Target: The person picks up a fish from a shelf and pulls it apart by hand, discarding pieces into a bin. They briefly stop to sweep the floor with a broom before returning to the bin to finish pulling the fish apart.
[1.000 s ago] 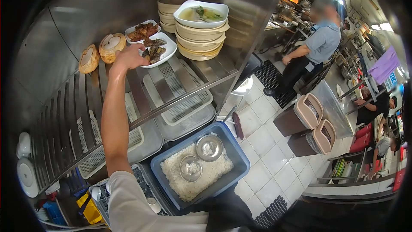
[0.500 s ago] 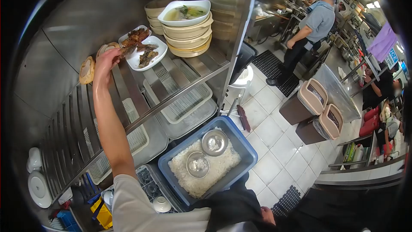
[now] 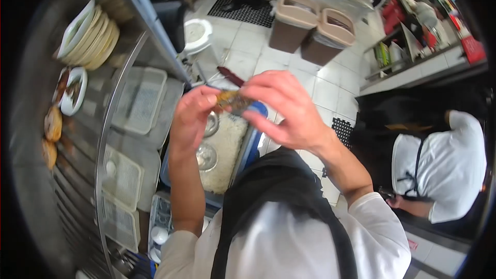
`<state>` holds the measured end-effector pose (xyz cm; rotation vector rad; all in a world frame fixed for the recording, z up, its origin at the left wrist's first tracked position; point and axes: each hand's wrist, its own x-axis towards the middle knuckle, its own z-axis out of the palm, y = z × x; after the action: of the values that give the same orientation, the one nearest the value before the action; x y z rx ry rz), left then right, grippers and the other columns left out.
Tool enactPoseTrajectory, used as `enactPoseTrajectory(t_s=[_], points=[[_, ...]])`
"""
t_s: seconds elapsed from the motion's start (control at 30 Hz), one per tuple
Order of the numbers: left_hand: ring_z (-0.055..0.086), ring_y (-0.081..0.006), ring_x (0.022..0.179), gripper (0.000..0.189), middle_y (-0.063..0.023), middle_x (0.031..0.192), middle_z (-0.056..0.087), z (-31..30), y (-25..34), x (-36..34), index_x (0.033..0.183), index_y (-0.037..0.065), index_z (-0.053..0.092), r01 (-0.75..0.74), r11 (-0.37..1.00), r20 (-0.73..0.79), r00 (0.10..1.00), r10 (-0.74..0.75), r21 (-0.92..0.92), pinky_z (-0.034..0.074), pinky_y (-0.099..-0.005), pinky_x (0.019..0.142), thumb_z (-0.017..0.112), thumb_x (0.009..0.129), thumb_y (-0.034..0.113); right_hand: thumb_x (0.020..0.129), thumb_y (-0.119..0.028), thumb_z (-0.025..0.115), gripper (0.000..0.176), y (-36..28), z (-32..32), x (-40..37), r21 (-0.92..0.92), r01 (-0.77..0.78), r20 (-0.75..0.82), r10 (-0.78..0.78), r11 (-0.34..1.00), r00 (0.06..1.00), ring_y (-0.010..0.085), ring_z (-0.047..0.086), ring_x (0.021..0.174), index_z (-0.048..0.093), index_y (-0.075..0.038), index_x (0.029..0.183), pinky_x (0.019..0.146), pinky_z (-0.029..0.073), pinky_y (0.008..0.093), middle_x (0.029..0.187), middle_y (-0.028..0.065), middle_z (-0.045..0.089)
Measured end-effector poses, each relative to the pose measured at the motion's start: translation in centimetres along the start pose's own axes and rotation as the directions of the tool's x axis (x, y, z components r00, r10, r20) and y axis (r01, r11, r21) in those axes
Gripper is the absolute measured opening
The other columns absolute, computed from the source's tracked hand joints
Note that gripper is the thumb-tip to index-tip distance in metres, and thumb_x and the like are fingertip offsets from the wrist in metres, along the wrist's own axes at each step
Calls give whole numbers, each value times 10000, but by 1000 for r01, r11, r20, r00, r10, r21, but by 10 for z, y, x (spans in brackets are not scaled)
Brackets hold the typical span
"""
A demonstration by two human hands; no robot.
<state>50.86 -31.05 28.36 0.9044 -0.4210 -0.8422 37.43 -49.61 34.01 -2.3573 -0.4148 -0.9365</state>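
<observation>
In front of my chest, my left hand (image 3: 192, 116) and my right hand (image 3: 287, 106) hold a small piece of cooked fish (image 3: 232, 101), browned and greyish, slightly blurred. My left thumb and fingers pinch its left end. The fingers of my right hand curve round the other end. Below my hands is a blue tub (image 3: 247, 147) of white rice (image 3: 225, 147), partly hidden by my arms. Two metal bowls, one of them nearer me (image 3: 206, 157), lie on the rice. On the shelf at left, a white dish (image 3: 81, 93) holds dark cooked pieces.
A stack of cream bowls (image 3: 103, 39) and round bread-like pieces (image 3: 53, 124) sit on the slatted shelf. Perforated trays (image 3: 147, 98) lie below its metal edge. Two brown bins (image 3: 294, 18) stand ahead. At right, a co-worker in a white shirt (image 3: 439, 165) stands close.
My left hand has left the shelf dish and come in front of my chest with the fish piece. My right hand has risen to hold it too. The view has turned rightward and downward.
</observation>
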Motion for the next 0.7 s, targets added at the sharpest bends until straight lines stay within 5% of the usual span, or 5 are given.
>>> enactPoseTrajectory(t_s=[0.07, 0.2, 0.4, 0.57, 0.7], points=[[642, -152, 862, 226, -98, 965, 686, 19, -18, 8, 1003, -17, 639, -20, 975, 35, 999, 13, 221, 491, -308, 837, 617, 899, 182, 740, -44, 766, 391, 6, -15, -10, 17, -17, 36, 16, 1000, 999, 325, 627, 895, 640, -49, 1110, 774, 514, 391, 1024, 117, 625], [616, -126, 976, 233, -58, 1031, 670, 42, -59, 8, 1082, -3, 651, -54, 926, 174, 985, -13, 373, 484, -298, 911, 610, 939, 176, 762, -78, 767, 373, 20, -35, -58, 24, -131, 116, 127, 991, 985, 310, 636, 854, 638, -56, 1112, 712, 547, 381, 979, 120, 612], [617, -155, 1019, 312, -83, 1067, 661, 103, -120, 14, 1199, -23, 582, 2, 976, 252, 966, -58, 218, 492, -321, 922, 664, 899, 2, 814, -97, 737, 259, 14, -79, -123, 122, -462, 40, 460, 879, 887, 244, 667, 803, 664, -37, 1055, 682, 551, 339, 927, 104, 635], [629, -168, 992, 225, -94, 1077, 647, 141, -160, 22, 1100, -24, 634, -98, 965, 301, 954, 21, 245, 507, -308, 886, 685, 881, -4, 819, -94, 726, 243, 10, -111, -162, 141, -500, -27, 509, 854, 861, 225, 671, 802, 668, -31, 1046, 706, 553, 327, 935, 101, 648], [613, -168, 1025, 269, -99, 1076, 637, 166, -158, 25, 1128, -45, 620, -32, 953, 429, 897, -106, 301, 503, -309, 909, 685, 867, -42, 829, -100, 721, 222, 7, -134, -187, 178, -572, -12, 583, 801, 812, 220, 679, 811, 669, -25, 1031, 729, 554, 324, 936, 104, 659]])
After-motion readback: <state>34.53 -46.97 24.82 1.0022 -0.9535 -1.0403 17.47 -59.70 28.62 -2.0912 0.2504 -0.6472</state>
